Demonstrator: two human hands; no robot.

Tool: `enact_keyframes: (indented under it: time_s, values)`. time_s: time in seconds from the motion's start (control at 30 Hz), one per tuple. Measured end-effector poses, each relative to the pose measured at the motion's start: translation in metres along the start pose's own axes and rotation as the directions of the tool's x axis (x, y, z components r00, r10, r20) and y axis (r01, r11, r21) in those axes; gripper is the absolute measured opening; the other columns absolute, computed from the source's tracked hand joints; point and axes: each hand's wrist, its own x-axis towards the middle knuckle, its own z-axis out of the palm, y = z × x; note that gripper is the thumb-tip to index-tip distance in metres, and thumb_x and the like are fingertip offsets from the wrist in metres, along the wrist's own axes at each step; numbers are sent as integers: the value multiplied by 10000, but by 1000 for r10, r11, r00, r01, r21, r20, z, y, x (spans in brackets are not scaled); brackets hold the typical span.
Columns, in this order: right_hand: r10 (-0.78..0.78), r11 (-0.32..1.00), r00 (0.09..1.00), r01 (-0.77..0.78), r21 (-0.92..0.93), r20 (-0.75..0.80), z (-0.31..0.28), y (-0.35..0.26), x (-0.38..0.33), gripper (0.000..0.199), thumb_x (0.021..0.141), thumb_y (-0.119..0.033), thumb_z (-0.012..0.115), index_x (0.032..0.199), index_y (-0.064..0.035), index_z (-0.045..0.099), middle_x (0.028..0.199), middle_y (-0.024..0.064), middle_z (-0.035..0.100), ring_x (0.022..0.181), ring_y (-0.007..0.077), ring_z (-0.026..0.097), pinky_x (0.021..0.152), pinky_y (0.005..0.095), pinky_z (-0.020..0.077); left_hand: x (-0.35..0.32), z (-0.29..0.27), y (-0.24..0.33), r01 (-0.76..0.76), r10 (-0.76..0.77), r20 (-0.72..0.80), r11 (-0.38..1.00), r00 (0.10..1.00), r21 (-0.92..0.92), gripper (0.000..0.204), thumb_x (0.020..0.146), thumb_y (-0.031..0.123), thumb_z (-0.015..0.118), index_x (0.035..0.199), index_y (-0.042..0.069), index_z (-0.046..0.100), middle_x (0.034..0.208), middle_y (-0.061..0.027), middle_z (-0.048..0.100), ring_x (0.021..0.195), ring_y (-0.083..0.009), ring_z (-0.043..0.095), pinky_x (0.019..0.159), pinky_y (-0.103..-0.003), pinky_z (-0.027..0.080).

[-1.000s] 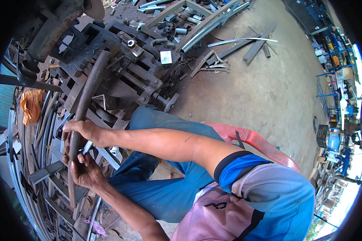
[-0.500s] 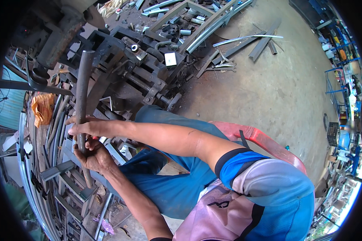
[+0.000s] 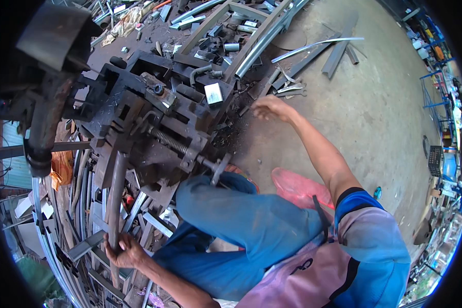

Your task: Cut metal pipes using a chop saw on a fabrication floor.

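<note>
Left hand (image 3: 125, 251) gripping a metal bar (image 3: 117, 197), right hand (image 3: 271, 108) loosely open near a wrench (image 3: 294, 93), dark mark (image 3: 302, 265) on pink shirt (image 3: 287, 285)

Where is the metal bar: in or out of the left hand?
In: the left hand curls around the metal bar toward its lower end. Whether its upper end is clamped in the machine, I cannot tell.

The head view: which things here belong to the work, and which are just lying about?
In the work:
round metal bar, held in the left hand
dark machine by the bar's upper end

Lying about, it seems:
wrench on the floor
orange sack
flat grey strip on the floor
</note>
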Motion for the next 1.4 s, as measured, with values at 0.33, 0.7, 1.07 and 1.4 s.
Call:
enact_keyframes:
  time_s: [0.33, 0.7, 1.07, 1.4]
  values:
    - [-102, 897, 856, -141, -419, -507, -88, 189, 159, 525, 870, -112, 647, 1392, -163, 623, 977, 126, 712, 764, 249, 690, 642, 381, 565, -1, -39, 11, 17, -13, -19, 983, 1000, 183, 409, 936, 217, 655, 1223, -74, 662, 930, -129, 666, 471, -114, 393, 428, -222, 298]
    - [-223, 669, 743, -354, -654, -631, -60, 178, 189, 417, 872, -322, 693, 1251, -151, 728, 1174, 259, 702, 1159, 431, 648, 1035, 485, 512, 17, 41, -64, 21, 41, -468, 992, 883, 126, 424, 881, 362, 583, 1105, 19, 689, 677, -53, 594, 394, -172, 385, 346, -319, 333]
    - [-449, 185, 733, -483, -856, -510, -126, 105, 215, 440, 915, -292, 638, 1344, -197, 635, 1353, 231, 605, 1290, 420, 553, 1000, 558, 471, 21, 34, -59, 8, 225, -533, 917, 816, 399, 327, 898, 210, 591, 1086, -40, 688, 669, -103, 590, 423, -200, 377, 415, -339, 349]
    - [-124, -47, 759, -648, -760, -639, -153, 83, 257, 539, 921, -447, 669, 1393, -193, 613, 1496, 223, 509, 1458, 404, 395, 1110, 668, 316, 22, 41, -70, 87, 218, -645, 910, 732, 406, 420, 959, 222, 509, 1201, -95, 639, 693, -108, 541, 434, -194, 350, 406, -341, 308]
